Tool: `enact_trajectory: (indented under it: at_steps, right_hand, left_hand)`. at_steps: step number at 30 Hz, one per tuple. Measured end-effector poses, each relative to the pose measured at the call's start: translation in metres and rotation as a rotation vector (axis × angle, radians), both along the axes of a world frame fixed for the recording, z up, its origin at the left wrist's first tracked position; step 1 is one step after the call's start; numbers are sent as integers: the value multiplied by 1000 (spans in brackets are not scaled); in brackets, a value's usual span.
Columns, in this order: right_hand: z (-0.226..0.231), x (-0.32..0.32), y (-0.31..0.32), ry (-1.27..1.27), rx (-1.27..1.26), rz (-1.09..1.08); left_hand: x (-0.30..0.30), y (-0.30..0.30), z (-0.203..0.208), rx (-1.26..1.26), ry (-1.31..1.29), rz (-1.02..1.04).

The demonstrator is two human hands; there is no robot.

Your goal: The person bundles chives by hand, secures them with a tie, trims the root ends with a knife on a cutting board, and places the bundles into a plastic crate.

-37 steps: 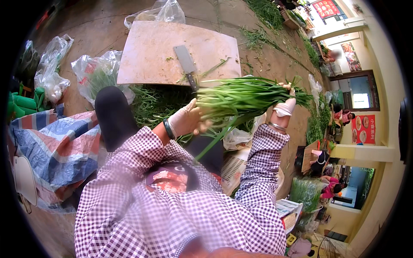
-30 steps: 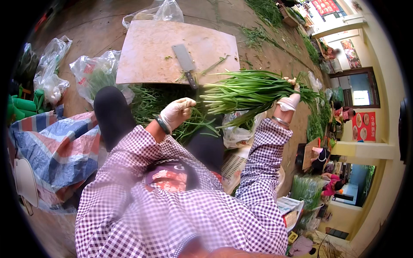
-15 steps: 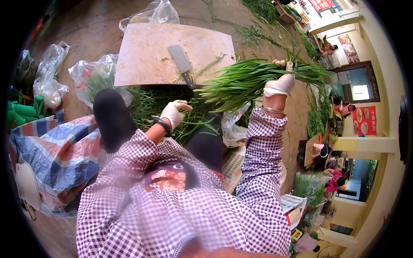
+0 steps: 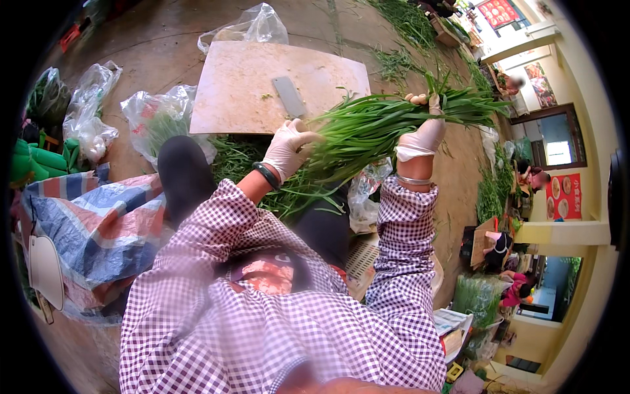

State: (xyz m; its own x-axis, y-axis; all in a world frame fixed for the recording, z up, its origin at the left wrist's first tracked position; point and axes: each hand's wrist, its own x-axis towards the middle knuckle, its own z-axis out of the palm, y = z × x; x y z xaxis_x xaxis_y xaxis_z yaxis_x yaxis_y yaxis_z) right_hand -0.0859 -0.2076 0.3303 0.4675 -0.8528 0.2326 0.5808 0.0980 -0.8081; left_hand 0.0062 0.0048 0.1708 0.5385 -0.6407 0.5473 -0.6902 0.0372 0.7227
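A thick bunch of long flat green leaves, which look like garlic chives [image 4: 367, 125], is raised in front of me. Around its leafy right part my gloved right hand [image 4: 425, 131] is closed, thumb upward. My gloved left hand [image 4: 289, 150] is at the pale stem end on the left, its bent fingers pinching at some stems; the fingertips are partly hidden there. Just beyond that hand a cleaver [image 4: 289, 96] lies flat on the white cutting board [image 4: 230, 85]. The cleaver's handle is hidden behind the left hand and the stems.
Loose greens [image 4: 230, 161] lie between my knees under the board. Clear plastic bags [image 4: 161, 118] stand to the left, beside a striped woven sheet [image 4: 98, 223]. A perforated crate [image 4: 361, 262] sits by my right leg. Other people [image 4: 515, 289] work at the far right among more greens [image 4: 476, 295].
My left hand has moved up and right from over the loose greens to the stem end of the bunch. The right hand keeps its hold. The view has shifted slightly.
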Motion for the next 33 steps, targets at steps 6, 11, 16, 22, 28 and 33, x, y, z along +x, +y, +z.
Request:
enact_trajectory:
  at_steps: [6,11,16,22,28,33]
  right_hand:
    - [-2,-3,1,-27,54,49]
    - [3,-9,-2,-17,-19,81]
    - [6,-17,-17,21,-23,77]
    - [8,-21,-26,20,-102,66]
    - [9,-23,-38,46,-92,-15]
    - [21,-21,-28,54,-90,-128]
  left_hand:
    - [10,8,-16,164,-184,-80]
    - [6,16,-24,207,-334,-151]
    - [4,23,-30,332,-424,-214]
    - [3,26,-49,358,-507,-253]
    - [4,43,-78,741,-563,-285]
    - [-3,45,-63,1147,-327,-177]
